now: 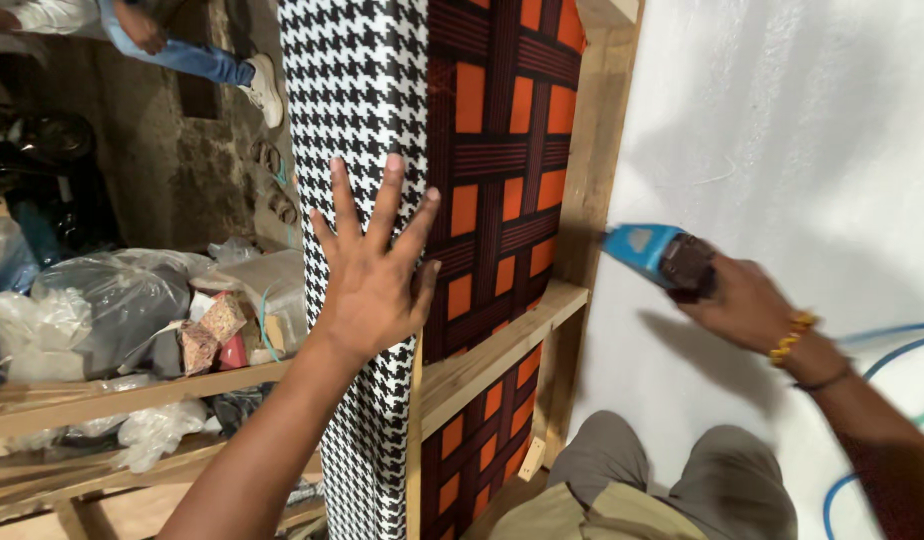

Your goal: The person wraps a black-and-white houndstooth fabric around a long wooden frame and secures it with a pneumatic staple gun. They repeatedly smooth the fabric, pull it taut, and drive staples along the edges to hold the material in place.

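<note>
Houndstooth fabric [357, 90] under left hand [374, 280] (flat), wood frame [592, 200], white wall [782, 130] behind.

An upholstery workshop: a bare timber furniture frame [594, 190] stands half-covered in black-and-white houndstooth fabric [357, 90] and an orange-and-dark-red checked cloth [502, 150]. A blue air-powered staple gun [650, 250], fed by thin blue hoses [882, 350], is held against the wood. Rough wooden planks [102, 400], clear plastic bags [122, 295] stuffed with offcuts and patterned fabric scraps [210, 330] crowd the stained concrete floor [172, 170] beside it.
</note>
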